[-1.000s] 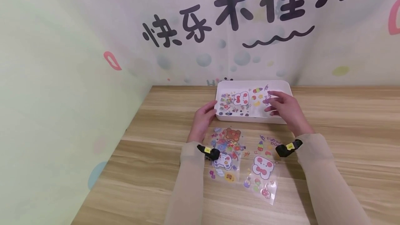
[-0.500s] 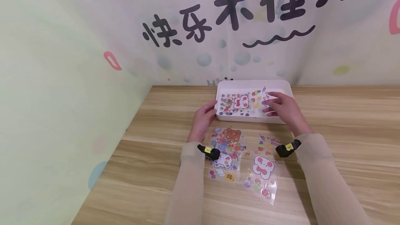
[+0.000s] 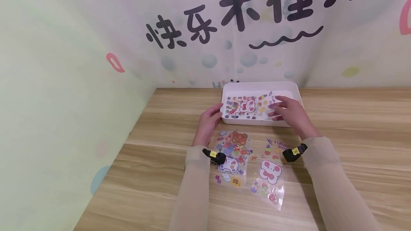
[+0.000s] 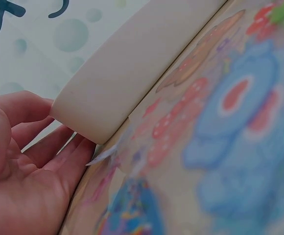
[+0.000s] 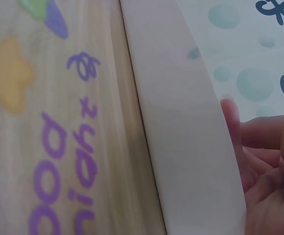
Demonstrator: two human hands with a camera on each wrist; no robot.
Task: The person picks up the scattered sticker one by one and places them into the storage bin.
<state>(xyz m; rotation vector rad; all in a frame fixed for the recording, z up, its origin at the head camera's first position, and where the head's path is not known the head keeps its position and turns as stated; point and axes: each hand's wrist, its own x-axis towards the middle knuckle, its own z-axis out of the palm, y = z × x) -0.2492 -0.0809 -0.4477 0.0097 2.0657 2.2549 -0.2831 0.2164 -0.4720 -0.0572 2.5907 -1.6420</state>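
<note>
A white shallow tray (image 3: 259, 122) stands at the back of the table, with clear sticker sheets inside. The uppermost sticker sheet (image 3: 247, 106) bears a white bunny and purple lettering at its right end. My left hand (image 3: 208, 122) rests against the tray's left end, its fingertips at the wall and corner in the left wrist view. Over the tray's right part, my right hand (image 3: 293, 113) has its loosely bent fingers at the lettered end of that sheet. In the right wrist view the tray wall (image 5: 191, 127) hides the fingertips' contact.
Two more clear sheets lie in front of the tray: a bear sticker sheet (image 3: 231, 159) on the left and a bunny sticker sheet (image 3: 269, 172) on the right. Behind the wooden table (image 3: 154, 174) hangs a printed cloth (image 3: 205, 60).
The top sheet in the tray has shifted slightly down and to the left in the head view. My right hand has moved a little the same way; my left hand stays put.
</note>
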